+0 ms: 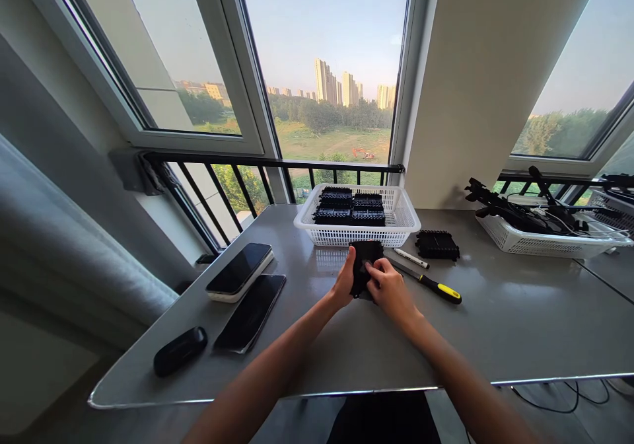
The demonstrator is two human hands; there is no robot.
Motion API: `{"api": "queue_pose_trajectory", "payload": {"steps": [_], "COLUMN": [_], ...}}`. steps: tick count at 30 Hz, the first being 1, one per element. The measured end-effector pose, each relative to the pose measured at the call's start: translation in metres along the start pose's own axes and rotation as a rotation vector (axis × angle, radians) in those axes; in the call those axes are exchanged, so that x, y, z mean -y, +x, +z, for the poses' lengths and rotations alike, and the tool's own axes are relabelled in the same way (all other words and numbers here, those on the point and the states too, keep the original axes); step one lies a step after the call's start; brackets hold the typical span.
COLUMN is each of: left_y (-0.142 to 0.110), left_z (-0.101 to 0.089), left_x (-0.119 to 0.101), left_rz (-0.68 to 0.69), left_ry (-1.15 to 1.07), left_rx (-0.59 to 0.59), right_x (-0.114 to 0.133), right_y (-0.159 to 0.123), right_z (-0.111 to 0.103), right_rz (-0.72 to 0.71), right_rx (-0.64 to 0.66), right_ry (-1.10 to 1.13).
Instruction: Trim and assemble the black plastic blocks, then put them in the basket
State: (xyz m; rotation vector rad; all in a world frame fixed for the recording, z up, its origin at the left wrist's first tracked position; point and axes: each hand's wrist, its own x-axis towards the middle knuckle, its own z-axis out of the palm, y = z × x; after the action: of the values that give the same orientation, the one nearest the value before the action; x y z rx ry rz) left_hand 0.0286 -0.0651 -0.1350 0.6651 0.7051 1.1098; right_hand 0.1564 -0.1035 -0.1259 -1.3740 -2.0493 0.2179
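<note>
A flat black plastic part [365, 259] with notched edges is held upright just in front of the white basket. My left hand [343, 277] grips it along its left side, thumb up at the edge. The fingers of my right hand [387, 284] are bent and pressed against its face, near the lower right; whether they pinch something small there cannot be made out. Similar black parts [349, 207] lie stacked inside the white basket [356, 238]. Another black part [438, 244] rests on the table to the right.
A yellow-and-black handled tool [440, 290] and a white marker [412, 258] lie right of my hands. At left are a white box with a dark top [241, 271], a black phone-like slab [251, 313] and a black case [180, 351]. Another basket [539, 238] holds black parts and cables.
</note>
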Motion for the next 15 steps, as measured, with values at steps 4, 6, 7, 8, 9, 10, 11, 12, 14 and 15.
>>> {"api": "queue_pose_trajectory", "payload": {"steps": [4, 6, 7, 8, 9, 10, 11, 12, 14, 15], "left_y": [0.0008, 0.0011, 0.0014, 0.0017, 0.002, 0.0023, 0.0025, 0.0026, 0.0023, 0.0019], "left_z": [-0.0017, -0.0021, -0.0024, -0.0028, -0.0032, -0.0036, -0.004, -0.0042, -0.0041, -0.0037], "left_x": [0.0015, 0.0033, 0.0042, 0.0052, 0.0062, 0.0071, 0.0078, 0.0083, 0.0084, 0.008], "left_rz": [0.016, 0.016, 0.019, 0.026, 0.032, 0.039, 0.042, 0.044, 0.041, 0.041], "left_ry": [0.02, 0.038, 0.044, 0.049, 0.053, 0.055, 0.054, 0.05, 0.035, 0.027], "left_rx": [-0.012, 0.007, 0.018, 0.025, 0.028, 0.028, 0.029, 0.032, 0.051, 0.062], "right_x": [-0.0032, -0.0043, -0.0044, -0.0043, -0.004, -0.0037, -0.0036, -0.0035, -0.0041, -0.0045], "right_y": [0.0016, 0.0021, 0.0023, 0.0023, 0.0023, 0.0023, 0.0023, 0.0023, 0.0024, 0.0024], "right_z": [-0.002, -0.0023, -0.0023, -0.0023, -0.0024, -0.0027, -0.0032, -0.004, -0.006, -0.007], "right_rz": [0.002, 0.007, 0.009, 0.008, 0.004, -0.001, -0.002, 0.002, 0.024, 0.038], "right_rx": [-0.058, -0.078, -0.081, -0.08, -0.075, -0.068, -0.061, -0.053, -0.039, -0.034], "right_ry": [0.116, 0.187, 0.208, 0.216, 0.209, 0.189, 0.159, 0.124, 0.055, 0.029]}}
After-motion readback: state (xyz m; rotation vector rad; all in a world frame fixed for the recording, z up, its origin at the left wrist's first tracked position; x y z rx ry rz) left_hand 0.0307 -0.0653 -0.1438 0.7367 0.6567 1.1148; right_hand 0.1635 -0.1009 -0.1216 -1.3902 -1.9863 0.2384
